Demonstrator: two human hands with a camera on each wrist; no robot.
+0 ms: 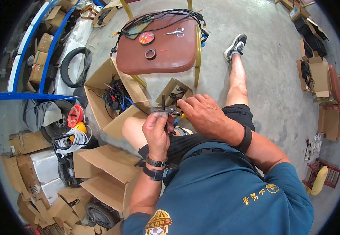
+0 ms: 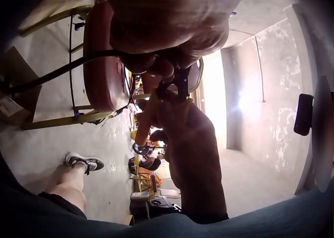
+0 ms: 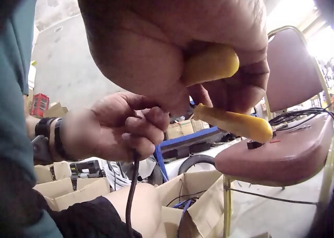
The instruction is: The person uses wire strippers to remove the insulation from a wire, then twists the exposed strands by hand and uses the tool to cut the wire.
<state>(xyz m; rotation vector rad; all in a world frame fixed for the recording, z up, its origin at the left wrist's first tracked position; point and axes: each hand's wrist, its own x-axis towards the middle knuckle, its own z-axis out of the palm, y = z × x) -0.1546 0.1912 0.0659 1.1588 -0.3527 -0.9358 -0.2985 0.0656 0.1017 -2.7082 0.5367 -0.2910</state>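
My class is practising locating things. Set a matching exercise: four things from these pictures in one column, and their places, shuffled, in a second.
1 scissors
2 pliers
3 cable
4 shoe

A in the left hand
B on the floor
C on the chair seat
D in the right hand

Pairs: 1-C, 2-D, 3-A, 4-B

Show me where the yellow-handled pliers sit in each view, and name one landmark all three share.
Head: pliers at centre, gripped by the right hand, beside the left hand, which holds a black cable.
Left wrist: pliers upper centre, handle slanting down-left.
Right wrist: pliers centre-right, yellow handles in the right hand's grip.
Shared landmark: brown chair seat.
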